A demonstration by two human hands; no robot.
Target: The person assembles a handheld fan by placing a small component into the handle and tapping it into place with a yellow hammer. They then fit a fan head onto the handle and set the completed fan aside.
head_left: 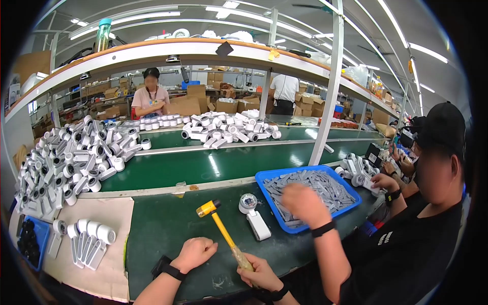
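Hammer (224, 231) and right hand (260, 273) lie nearest us: our fingers are wrapped round the lower end of its grip, and its yellow handle slants away, far and left. To the left, our left hand (195, 253) is curled into a loose fist over the worktop (168, 218); we cannot tell whether anything is inside it. Beyond both hands, right of the hammer's head, a white handheld device (255, 217) lies on the worktop, round end far, handle pointing near and slightly right. Its long axis thus runs roughly alongside the hammer's. Our right hand is the nearer one, with the device almost straight far of it; from our left hand it lies far and right. Farther right, a blue tray (272, 206) holds grey strips (330, 190), a co-worker's blurred hand (305, 203) above it. Farther still, we see white devices heaped at left (84, 157) and beyond a green belt (168, 168).
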